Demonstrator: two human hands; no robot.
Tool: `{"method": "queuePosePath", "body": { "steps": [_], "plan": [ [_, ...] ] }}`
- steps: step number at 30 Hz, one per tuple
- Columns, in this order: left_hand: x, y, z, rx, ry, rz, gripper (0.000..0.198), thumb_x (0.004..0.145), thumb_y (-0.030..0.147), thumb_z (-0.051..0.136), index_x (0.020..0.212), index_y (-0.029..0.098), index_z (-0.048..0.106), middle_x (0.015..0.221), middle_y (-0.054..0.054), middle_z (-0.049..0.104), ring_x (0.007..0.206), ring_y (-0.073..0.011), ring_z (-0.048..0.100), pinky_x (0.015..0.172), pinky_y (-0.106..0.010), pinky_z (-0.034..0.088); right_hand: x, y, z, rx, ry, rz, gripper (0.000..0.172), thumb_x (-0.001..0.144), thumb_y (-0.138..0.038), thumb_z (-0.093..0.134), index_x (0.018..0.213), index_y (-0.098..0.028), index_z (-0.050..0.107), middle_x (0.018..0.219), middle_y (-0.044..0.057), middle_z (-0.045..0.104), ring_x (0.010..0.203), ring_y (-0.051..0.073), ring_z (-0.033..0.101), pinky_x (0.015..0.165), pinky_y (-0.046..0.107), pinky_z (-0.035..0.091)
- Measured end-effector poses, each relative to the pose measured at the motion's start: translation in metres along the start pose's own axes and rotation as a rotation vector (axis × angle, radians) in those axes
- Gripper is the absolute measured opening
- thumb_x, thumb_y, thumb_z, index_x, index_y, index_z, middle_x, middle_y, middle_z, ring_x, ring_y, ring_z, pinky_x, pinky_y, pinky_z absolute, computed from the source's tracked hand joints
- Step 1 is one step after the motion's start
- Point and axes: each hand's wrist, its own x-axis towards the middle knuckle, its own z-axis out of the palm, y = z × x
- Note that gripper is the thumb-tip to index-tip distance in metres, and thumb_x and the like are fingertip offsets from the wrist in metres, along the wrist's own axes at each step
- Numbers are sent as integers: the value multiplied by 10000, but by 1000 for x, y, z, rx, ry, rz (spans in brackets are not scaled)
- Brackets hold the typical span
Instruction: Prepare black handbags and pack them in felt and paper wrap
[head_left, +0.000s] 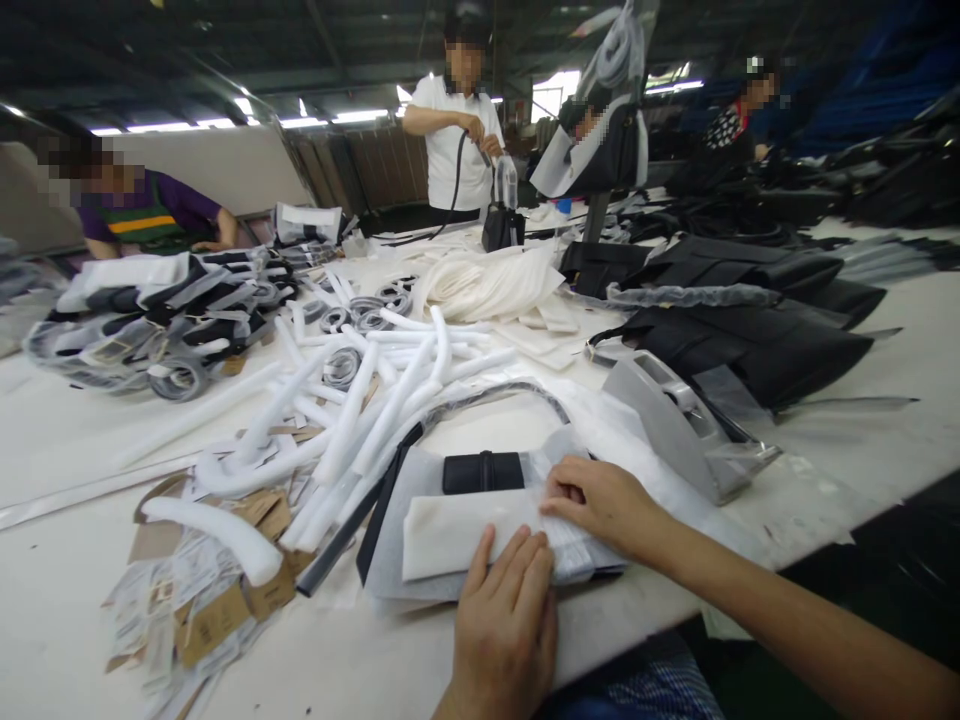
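A black handbag [375, 530] lies on the table before me, mostly covered by thin white wrapping paper [390, 490]. Its black clasp tab [484, 472] shows through a gap, and its handle [491, 393] arches away from me in clear wrap. On the bag's front lies a folded white sheet [450, 540]. My left hand [506, 620] rests on this sheet's lower edge, fingers stretched out. My right hand [600, 505] is closed, its curled fingers pinching the wrapping at the folded sheet's right end. The fingertips are partly hidden.
White foam tubes [397, 400] are heaped beyond the bag, with brown card tags [217, 620] at left. Black bags [735, 350] lie at right; wrapped bags [157, 310] are piled at far left. A co-worker [457, 150] stands across the table, others farther off.
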Motion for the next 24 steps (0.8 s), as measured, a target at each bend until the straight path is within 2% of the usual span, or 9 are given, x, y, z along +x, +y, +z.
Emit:
{"method": "queuePosePath", "body": {
  "steps": [3, 7, 10, 14, 16, 18, 20, 21, 24],
  "plan": [
    [0, 1, -2, -21, -30, -11, 398, 898, 171, 532, 1276, 184, 654, 1259, -66, 708, 1258, -190, 611, 1262, -398, 216, 5, 4, 0, 36, -25, 25, 148, 854, -292, 742, 793, -220, 628, 691, -37, 642, 625, 148, 596, 568, 250, 409],
    [-3, -3, 2, 35, -41, 111, 424, 865, 216, 565, 1276, 198, 671, 1424, -51, 605, 1370, -271, 513, 1270, -486, 155, 8, 8, 1, 80, -26, 21, 175, 852, -253, 732, 932, -235, 577, 666, -73, 640, 591, 133, 602, 553, 229, 409],
    [-2, -5, 5, 52, -28, 156, 441, 871, 165, 523, 1292, 161, 655, 1384, -33, 636, 1314, -249, 566, 1281, -490, 92, 10, 6, 6, 77, 24, 11, 178, 865, -231, 714, 960, -236, 563, 640, -78, 627, 583, 138, 611, 553, 228, 422],
    [-4, -4, 11, 37, -14, 114, 457, 855, 186, 554, 1301, 142, 645, 1342, -34, 664, 1237, -240, 629, 1290, -452, 94, 6, 3, 6, 15, 158, -26, 123, 895, -216, 677, 991, -236, 602, 663, -61, 666, 602, 149, 648, 565, 236, 473],
    [-6, -4, 16, 17, 13, 88, 448, 854, 199, 583, 1295, 162, 650, 1309, -19, 685, 1185, -231, 663, 1292, -434, 99, -2, 11, -6, -37, 261, -55, 131, 926, -223, 641, 1055, -248, 632, 806, -25, 737, 709, 158, 699, 651, 251, 532],
    [-7, -6, 20, 0, 39, 77, 439, 851, 205, 608, 1287, 181, 656, 1281, -4, 702, 1142, -226, 687, 1293, -424, 98, -15, 31, -31, -113, 405, -54, 162, 966, -258, 589, 1113, -257, 656, 1006, 28, 762, 904, 189, 717, 839, 315, 558],
    [-8, -8, 22, -3, 52, 81, 440, 844, 203, 625, 1283, 198, 660, 1259, 8, 713, 1116, -223, 701, 1294, -414, 97, -32, 61, -62, -209, 562, -12, 190, 985, -317, 553, 1099, -243, 687, 1144, 84, 736, 1101, 254, 666, 1030, 452, 485],
    [-8, -8, 23, 0, 58, 82, 442, 840, 199, 627, 1281, 205, 662, 1249, 11, 718, 1110, -221, 704, 1294, -410, 100, -40, 78, -78, -256, 629, 19, 204, 980, -345, 549, 1045, -230, 705, 1181, 108, 720, 1167, 293, 629, 1079, 529, 431],
    [-8, -10, 25, 28, 76, 88, 447, 836, 167, 608, 1276, 226, 667, 1223, 19, 730, 1088, -210, 714, 1292, -399, 114, -59, 127, -111, -366, 726, 123, 278, 929, -425, 591, 844, -201, 732, 1277, 172, 659, 1342, 439, 460, 1064, 742, 309]
  ]
}}
